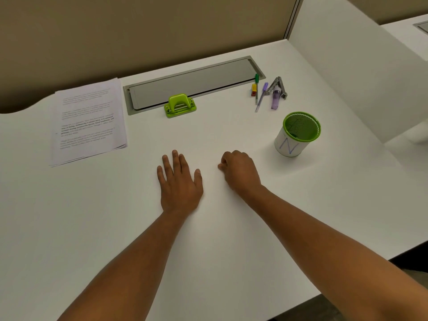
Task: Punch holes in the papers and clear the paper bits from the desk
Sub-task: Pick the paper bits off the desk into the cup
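Resting on the desk (231, 239), our left hand (179, 184) lies flat, fingers spread, our right hand (239, 171) curled and holding nothing visible, with papers (89, 121) and punch (180, 105) untouched beyond, seemingly awaiting the start.

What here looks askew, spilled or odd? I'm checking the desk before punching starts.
Little stands out. The paper stack is slightly fanned at its near edge, and pens lie loose beside, not in, the green mesh cup. No paper bits show on the desk.
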